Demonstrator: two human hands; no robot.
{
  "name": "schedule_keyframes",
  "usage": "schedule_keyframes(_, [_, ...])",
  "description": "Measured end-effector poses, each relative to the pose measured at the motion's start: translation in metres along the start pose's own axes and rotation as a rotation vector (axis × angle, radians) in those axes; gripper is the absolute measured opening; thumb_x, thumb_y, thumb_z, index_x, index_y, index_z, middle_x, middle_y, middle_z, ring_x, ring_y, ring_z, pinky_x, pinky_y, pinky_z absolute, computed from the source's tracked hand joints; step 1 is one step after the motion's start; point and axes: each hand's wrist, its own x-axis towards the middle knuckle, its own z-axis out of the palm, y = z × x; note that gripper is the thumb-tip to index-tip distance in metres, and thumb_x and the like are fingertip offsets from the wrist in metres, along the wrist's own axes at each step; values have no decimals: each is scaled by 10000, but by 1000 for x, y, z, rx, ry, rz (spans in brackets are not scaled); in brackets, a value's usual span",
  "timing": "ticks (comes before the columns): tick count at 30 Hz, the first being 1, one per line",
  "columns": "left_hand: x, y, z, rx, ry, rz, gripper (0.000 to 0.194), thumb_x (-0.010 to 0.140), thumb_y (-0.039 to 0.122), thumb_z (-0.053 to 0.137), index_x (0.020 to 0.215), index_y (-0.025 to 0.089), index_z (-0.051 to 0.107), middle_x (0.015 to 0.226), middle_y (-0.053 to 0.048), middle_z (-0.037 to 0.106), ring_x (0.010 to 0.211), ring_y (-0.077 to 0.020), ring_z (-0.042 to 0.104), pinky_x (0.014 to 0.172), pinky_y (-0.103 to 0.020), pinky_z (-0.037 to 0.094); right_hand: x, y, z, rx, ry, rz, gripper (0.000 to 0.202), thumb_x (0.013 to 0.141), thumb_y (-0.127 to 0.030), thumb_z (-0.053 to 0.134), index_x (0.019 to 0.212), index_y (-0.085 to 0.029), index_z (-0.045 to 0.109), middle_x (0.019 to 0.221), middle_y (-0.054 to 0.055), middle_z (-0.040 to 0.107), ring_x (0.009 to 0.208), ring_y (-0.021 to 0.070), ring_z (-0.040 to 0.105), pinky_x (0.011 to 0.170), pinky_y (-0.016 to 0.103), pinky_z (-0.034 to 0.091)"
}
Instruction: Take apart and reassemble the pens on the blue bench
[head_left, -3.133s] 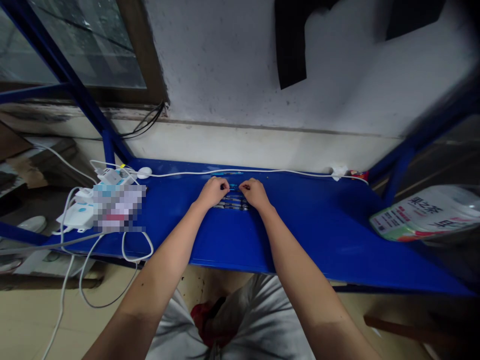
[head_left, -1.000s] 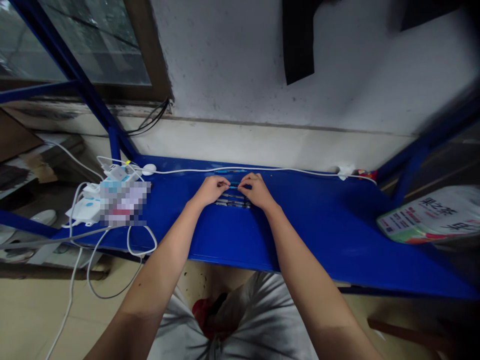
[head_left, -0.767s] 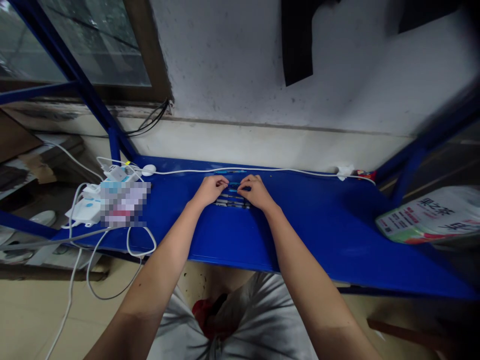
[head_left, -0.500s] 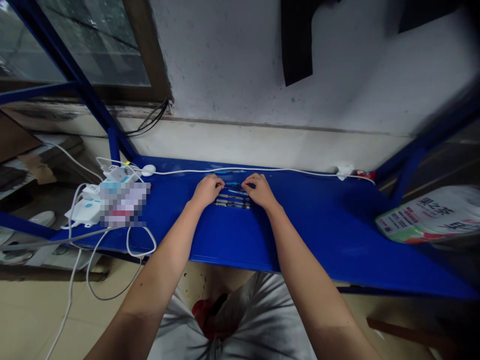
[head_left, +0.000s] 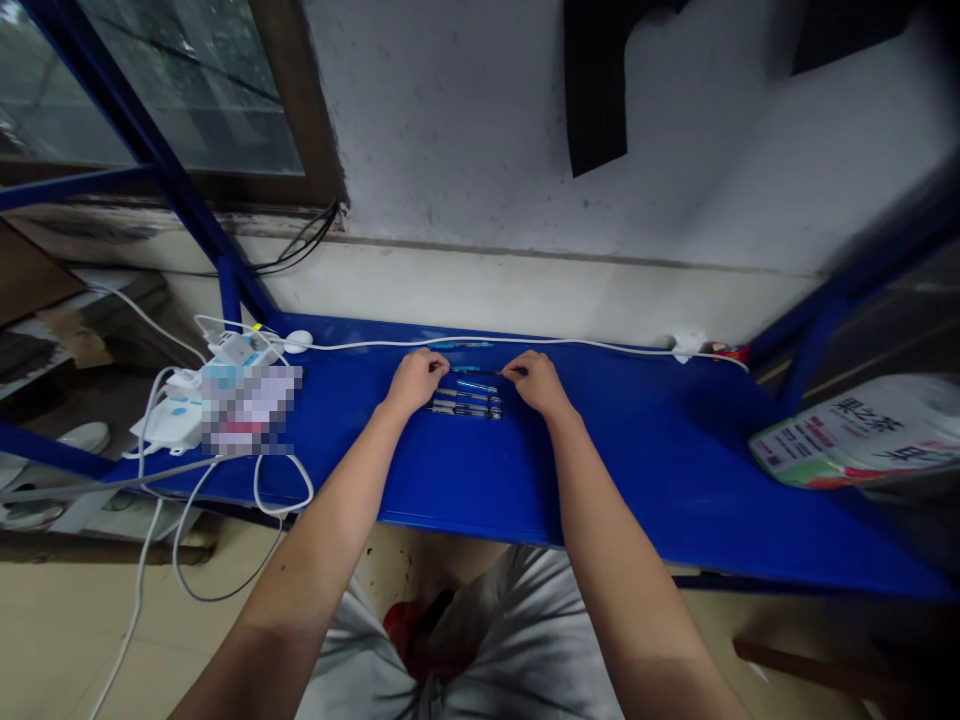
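My left hand (head_left: 417, 382) is closed in a pinch at the left end of a slim pen (head_left: 466, 369) with a light-blue part, just above the blue shelf. Opposite it, my right hand (head_left: 538, 384) pinches a thin dark rod (head_left: 489, 373), like a pen refill, in line with the pen. Whether the rod and pen are still joined is too small to tell. Below them lie a short clear-blue piece (head_left: 477, 386) and several clear pens with dark grips (head_left: 466, 408), side by side. Another blue pen (head_left: 463, 345) rests behind, along the white cable.
The blue shelf (head_left: 637, 460) runs along the wall. White power strips (head_left: 169, 425) and tangled cables sit at left. A white cable (head_left: 585, 341) crosses the back. At right lies a large labelled bottle (head_left: 862, 430); a crumpled white scrap (head_left: 690, 346) is behind it.
My right hand has moved to the right, away from my left hand, and the thin dark rod now shows between them. My left hand has stayed almost in place.
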Motion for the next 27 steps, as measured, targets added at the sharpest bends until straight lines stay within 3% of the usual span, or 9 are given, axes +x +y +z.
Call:
schedule_keyframes(8, [0, 0, 3, 73, 3, 59, 168, 930, 164, 649, 981, 208, 803, 1051, -83, 747, 1025, -257, 672, 947, -381, 530, -13, 12, -26, -88, -12, 261, 281, 769, -5, 576, 797, -161, 808, 908, 89, 804, 886, 210, 734, 829, 268, 516])
schedule_keyframes(12, [3, -3, 5, 100, 32, 117, 187, 935, 195, 672, 1081, 206, 789, 1152, -90, 752, 1172, -283, 625, 1071, -429, 486, -13, 7, -23, -114, -17, 264, 300, 754, -3, 562, 795, -159, 815, 899, 98, 809, 885, 216, 743, 818, 257, 520])
schedule_keyframes(18, [7, -6, 11, 88, -25, 104, 176, 939, 233, 681, 1067, 214, 800, 1149, -92, 762, 1147, -282, 636, 1100, -456, 465, -12, 6, -18, -110, -16, 254, 307, 748, -14, 563, 797, -175, 820, 884, 90, 809, 883, 216, 747, 888, 272, 529])
schedule_keyframes(22, [9, -8, 13, 74, -18, 79, 131, 921, 223, 687, 974, 204, 806, 1086, -101, 761, 1111, -291, 634, 1057, -464, 488, -12, 7, -17, -106, -17, 245, 308, 761, -19, 556, 807, -175, 818, 892, 88, 811, 891, 216, 748, 908, 278, 528])
schedule_keyframes(27, [9, -15, 2, -1, 13, 5, 149, 896, 145, 651, 942, 198, 782, 1017, -83, 775, 1008, -242, 688, 974, -380, 527, -12, 10, -17, -93, -27, 242, 314, 763, -14, 546, 815, -166, 816, 881, 85, 810, 902, 214, 743, 923, 280, 523])
